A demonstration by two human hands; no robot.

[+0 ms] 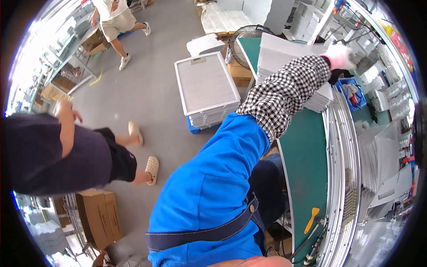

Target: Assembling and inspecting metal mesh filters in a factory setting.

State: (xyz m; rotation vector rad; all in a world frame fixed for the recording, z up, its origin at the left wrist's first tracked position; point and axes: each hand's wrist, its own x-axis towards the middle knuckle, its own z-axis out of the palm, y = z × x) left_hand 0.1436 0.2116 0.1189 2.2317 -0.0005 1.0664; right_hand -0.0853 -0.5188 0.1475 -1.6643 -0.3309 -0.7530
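My left arm, in a blue sleeve with a black-and-white checked cuff cover, stretches up and right across the green workbench (307, 169). At its end my left hand (339, 58), in a pink and white glove, is beyond the stack of thin grey-white panels (278, 51). Its fingers are smeared, so I cannot make out their shape or any hold. Just under the hand is something dark (336, 76), too unclear to name. Close by stands a blue bin (354, 95) with small tools or parts in it. My right hand is out of view.
Framed filter-like panels (207, 84) are stacked on a blue base beside the bench. Long metal strips (340, 178) run along it, with a yellow scraper (312, 220) near. One person (66, 151) stands at left; another (118, 22) walks farther off. A black fan (249, 42) stands behind.
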